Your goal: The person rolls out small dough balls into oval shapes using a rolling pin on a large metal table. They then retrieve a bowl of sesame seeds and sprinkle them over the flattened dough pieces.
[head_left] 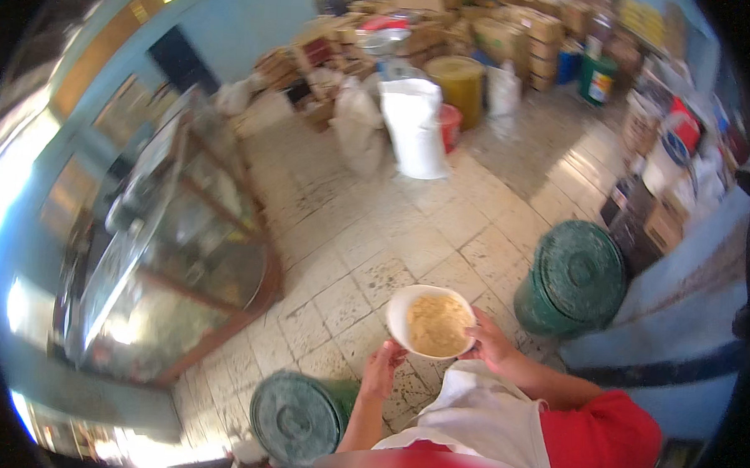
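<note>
Both hands are on the one white bowl, out in front of the apron and over the tiled floor [324, 261]! The right hand [491, 344] has the bowl [397, 317] by its right side, thumb hooked over the rim, the other fingers bent around the outside and partly hidden. Across to the left hand [381, 370]: fingers curled, tips up against the bowl's lower left edge, but whether they pinch it or merely prop it, I cannot tell. Inside the bowl, a tan, crumbly-looking heap [436, 324] covers most of the bottom, leaving a white strip of wall bare on the left.

Count them up: two hands, one bowl, one heap, one white apron [476, 406] over a red top [605, 436]. Two dark green lidded bins flank the person, one bin [297, 419] just by the left forearm, the other bin [574, 272] out beyond the right hand, both with lids on.

Looking further out, a large glass display case [202, 256] with brown framing fills the left side. Straight ahead, well apart from the bowl, a bright white sack [413, 131] stands upright beside a duller beige sack [358, 133], partly blocking the view of a red bucket [450, 124] and an olive-yellow drum [458, 83]. Behind those, cardboard boxes [500, 43] pile up, too crowded to count!
</note>
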### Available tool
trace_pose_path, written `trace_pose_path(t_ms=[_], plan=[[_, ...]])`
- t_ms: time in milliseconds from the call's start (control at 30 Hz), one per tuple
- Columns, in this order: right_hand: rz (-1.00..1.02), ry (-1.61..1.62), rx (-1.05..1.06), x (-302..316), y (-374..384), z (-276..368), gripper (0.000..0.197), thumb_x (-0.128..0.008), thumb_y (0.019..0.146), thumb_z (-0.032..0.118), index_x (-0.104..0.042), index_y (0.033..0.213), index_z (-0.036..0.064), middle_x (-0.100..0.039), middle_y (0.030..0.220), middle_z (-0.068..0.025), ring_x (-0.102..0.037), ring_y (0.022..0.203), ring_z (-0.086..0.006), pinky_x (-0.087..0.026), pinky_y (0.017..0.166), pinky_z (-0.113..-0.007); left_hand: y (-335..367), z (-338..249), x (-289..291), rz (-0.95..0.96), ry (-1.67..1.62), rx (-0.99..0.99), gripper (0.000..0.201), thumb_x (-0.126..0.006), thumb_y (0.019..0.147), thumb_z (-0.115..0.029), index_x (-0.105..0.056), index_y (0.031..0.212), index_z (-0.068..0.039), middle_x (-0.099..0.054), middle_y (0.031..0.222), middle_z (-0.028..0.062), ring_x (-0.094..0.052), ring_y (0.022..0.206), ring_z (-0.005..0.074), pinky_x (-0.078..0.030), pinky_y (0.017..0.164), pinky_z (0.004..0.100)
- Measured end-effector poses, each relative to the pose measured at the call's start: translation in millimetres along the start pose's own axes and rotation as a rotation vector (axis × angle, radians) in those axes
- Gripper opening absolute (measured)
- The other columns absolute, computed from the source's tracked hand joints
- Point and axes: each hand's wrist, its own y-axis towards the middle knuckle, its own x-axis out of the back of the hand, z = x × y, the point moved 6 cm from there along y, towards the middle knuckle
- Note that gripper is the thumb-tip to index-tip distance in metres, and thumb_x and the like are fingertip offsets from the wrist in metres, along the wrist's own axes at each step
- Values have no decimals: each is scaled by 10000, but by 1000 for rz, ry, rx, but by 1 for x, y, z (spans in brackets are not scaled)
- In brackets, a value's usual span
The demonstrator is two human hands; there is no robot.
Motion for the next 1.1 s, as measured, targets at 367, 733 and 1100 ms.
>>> trace_pose_path(t_ms=[367,733,1100], plan=[[191,-188,-103,-26,274,168,1016,-775,846,387,-165,1628,169,-547,1379,-159,-580,1229,-296,-584,849,-469,263,-154,-51,92,-128,48,787,-669,910,-462,-391,1530,-64,-506,1511,130,-496,1379,308,-397,1143,524],[103,-1264,-23,47,607,219,954,-501,948,714,-387,1504,-53,-529,1413,-322,-544,1305,-413,-461,1056,-468,464,-217,94,-439,-215,9,885,-709,829,-635,-469,1477,-82,-528,1470,134,-563,1271,297,-507,983,452],[68,-1508,-391,66,855,320,593,-569,904,624,-764,1022,76,-744,977,-182,-696,942,-338,-534,827,-482,748,-456,211,-357,277,-110,611,-730,906,-357,-537,1382,-27,-625,1277,122,-637,1089,246,-532,902,379]])
